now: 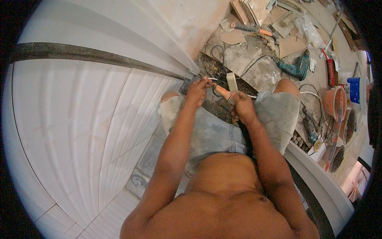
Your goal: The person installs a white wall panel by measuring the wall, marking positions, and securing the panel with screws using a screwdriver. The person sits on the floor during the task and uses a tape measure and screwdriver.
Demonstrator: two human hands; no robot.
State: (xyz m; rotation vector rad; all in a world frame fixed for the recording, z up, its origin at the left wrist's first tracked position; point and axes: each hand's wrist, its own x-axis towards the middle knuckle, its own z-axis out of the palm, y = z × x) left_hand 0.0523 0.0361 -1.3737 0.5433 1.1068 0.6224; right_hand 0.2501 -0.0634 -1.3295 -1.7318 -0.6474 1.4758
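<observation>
My left hand (196,92) is closed beside the lower corner of the white wall panel, fingers pinched together. What it pinches is too small to make out; a thin pale strip shows by the fingertips. My right hand (242,106) is wrapped round an orange-handled tool (224,93) with a ridged grip. The tool points toward my left hand, and its working end cannot be made out. Just beyond it stands a cream-coloured block-like piece (231,81); whether it belongs to the tool is unclear. Both hands are above broken ground between my knees.
White ribbed tiles (71,131) line the left wall below a dark strip (79,53). On the rubble floor lie a green power drill (296,66) with its cord, an orange-and-black hammer (252,29) and broken tiles (254,10). An orange bucket (334,102) and an angle grinder (310,126) are at right.
</observation>
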